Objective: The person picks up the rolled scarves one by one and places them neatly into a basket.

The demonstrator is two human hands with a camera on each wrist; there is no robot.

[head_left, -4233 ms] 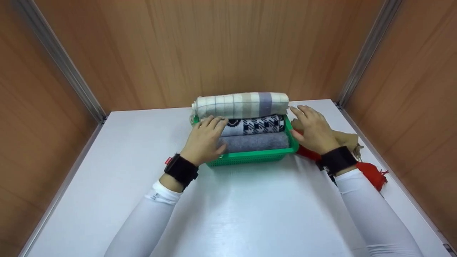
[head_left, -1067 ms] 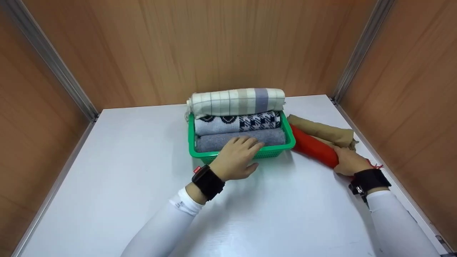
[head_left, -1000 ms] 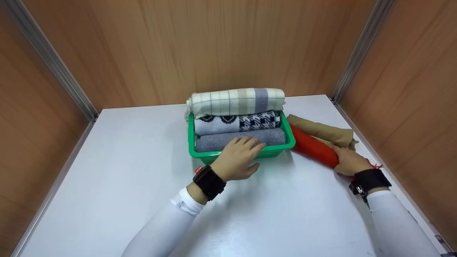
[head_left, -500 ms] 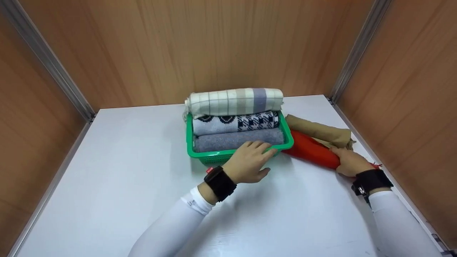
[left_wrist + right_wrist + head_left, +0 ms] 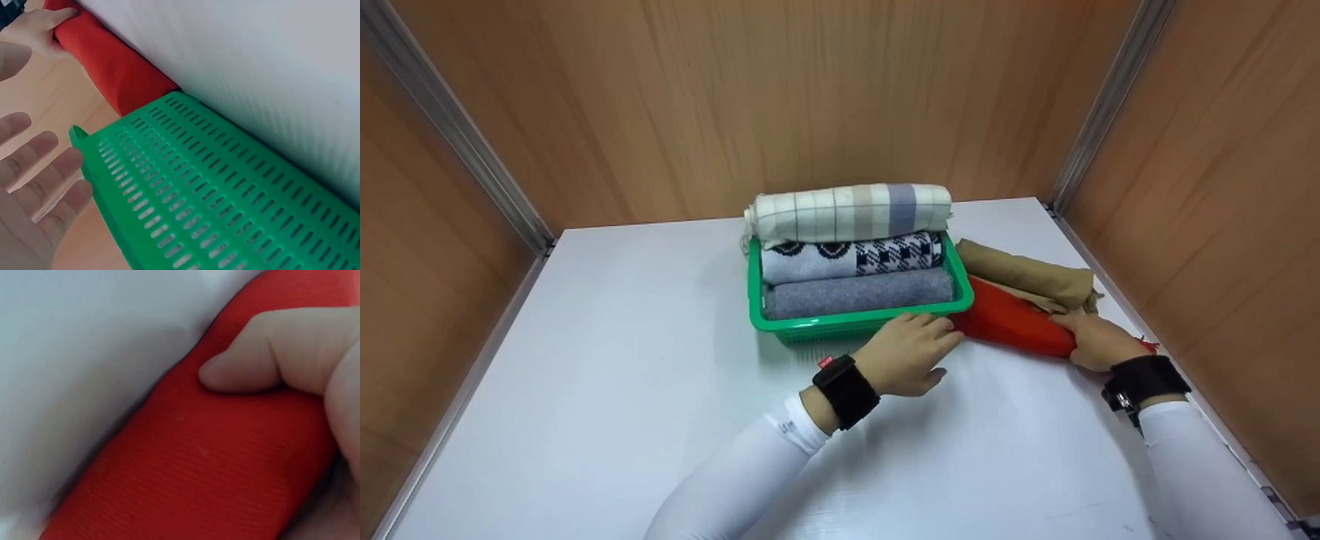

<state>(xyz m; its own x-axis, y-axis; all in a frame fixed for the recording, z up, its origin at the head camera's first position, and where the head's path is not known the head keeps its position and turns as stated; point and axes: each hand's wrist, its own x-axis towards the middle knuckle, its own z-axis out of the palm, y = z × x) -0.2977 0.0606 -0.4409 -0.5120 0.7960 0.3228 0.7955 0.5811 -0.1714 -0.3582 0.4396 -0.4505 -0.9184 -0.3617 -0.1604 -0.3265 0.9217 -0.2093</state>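
Note:
In the head view my right hand [image 5: 1101, 343] grips the fringed end of a rolled red scarf [image 5: 1011, 321] lying right of the green basket [image 5: 840, 325]. The right wrist view has my thumb pressed on the red cloth [image 5: 185, 455]; the other fingers are mostly out of sight. My left hand [image 5: 907, 355] hovers at the basket's front right corner, close to the scarf's near end. In the left wrist view its fingers [image 5: 56, 169] are spread, holding nothing, beside the perforated basket wall [image 5: 185, 169]. The scarf's left end lies against or behind the basket corner.
Inside the basket lie a grey rolled scarf [image 5: 859, 294] and a black-and-white patterned roll [image 5: 817, 264]. A plaid roll [image 5: 840, 214] sits at its back edge. A tan rolled scarf [image 5: 1027, 271] lies behind the red one. Wooden panels [image 5: 810, 90] enclose the white table [image 5: 607, 360].
My left hand has moved right, from over the basket's front rim to its right corner. My right hand went from above the basket's right side to gripping the red scarf, whose left end swung nearer.

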